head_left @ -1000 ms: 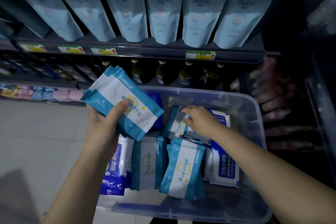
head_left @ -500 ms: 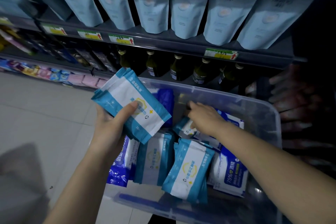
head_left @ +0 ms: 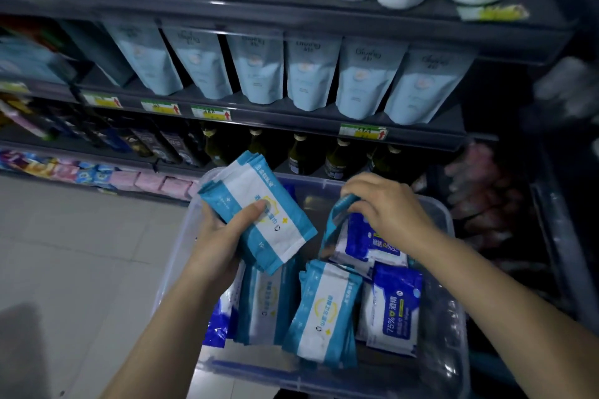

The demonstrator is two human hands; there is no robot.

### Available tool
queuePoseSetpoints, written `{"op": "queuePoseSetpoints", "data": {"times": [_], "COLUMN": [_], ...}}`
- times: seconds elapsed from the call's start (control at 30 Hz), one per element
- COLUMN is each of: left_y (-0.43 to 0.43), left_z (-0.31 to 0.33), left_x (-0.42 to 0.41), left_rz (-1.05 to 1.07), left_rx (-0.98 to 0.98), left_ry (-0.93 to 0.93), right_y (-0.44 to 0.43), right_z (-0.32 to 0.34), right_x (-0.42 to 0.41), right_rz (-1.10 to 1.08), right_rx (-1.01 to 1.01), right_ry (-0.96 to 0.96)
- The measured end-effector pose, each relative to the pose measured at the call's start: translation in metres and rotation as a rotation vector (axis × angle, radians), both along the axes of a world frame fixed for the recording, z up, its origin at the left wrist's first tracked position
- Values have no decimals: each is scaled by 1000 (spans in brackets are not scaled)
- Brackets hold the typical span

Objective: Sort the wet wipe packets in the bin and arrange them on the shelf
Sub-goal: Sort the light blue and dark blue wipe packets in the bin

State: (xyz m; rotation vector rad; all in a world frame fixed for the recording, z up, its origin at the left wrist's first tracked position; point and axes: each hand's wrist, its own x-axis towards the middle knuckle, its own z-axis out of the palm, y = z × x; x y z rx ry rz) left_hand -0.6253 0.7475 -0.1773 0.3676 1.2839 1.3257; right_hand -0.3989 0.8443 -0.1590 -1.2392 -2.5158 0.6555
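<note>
At the left, the left hand (head_left: 220,236) carries on as it did a second ago: fingers curled under and thumb pressed across the top of a stack of light-blue wet wipe packets (head_left: 259,217), held tilted above the near-left part of the clear plastic bin (head_left: 452,301). The change is just to the right of that stack. A second ago the right hand lay low over the far end of the bin, reaching onto a packet; now one light-blue packet (head_left: 335,220) is up on edge, its top end pinched and its lower end still down among the others. The right hand (head_left: 389,207) has its fingers curled over that top end, with the thumb side hidden, so the grip reads as a pinch. This looks like the sort moving on by one: another matching packet is picked out and is probably bound for the stack, which sits just beside it but apart. Loose light-blue packets (head_left: 324,311) still lie in the middle of the bin, and dark-blue 75% alcohol wipe packets (head_left: 397,314) lie directly under and to the right of the right hand, so sorting is not finished. Nothing has gone to the shelf (head_left: 291,118) beyond yet.
</note>
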Motion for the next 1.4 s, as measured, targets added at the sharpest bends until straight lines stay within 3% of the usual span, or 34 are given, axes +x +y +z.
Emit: {"op": "queuePoseSetpoints", "data": {"times": [0.1,0.27,0.43,0.57,0.7,0.8,1.07,1.4], "left_y": [2,0,-7,-11,-11,-8,-3,8], "left_z": [1,2,6,4,7,6,13,22], "left_x": [9,28,45,50,51,50,56,71], "left_rz": [-52,-199,-278,-270,-298,-330,-425,-395], "left_rx": [10,114,122,91,94,100,87,42], "left_ry": [-64,-100,-221,-281,-267,-238,-101,16], "right_y": [-9,-26,-46,-48,-49,-51,-53,-51], "right_z": [41,72,62,58,54,47,47,39], "right_x": [3,-18,-31,-25,-21,-16,-19,-7], "right_rz": [94,256,86,-221,-565,-541,-355,-356], "right_rx": [111,280,-64,-50,-542,-759,-839,-992], "right_ry": [71,1,204,345,434,601,644,758]}}
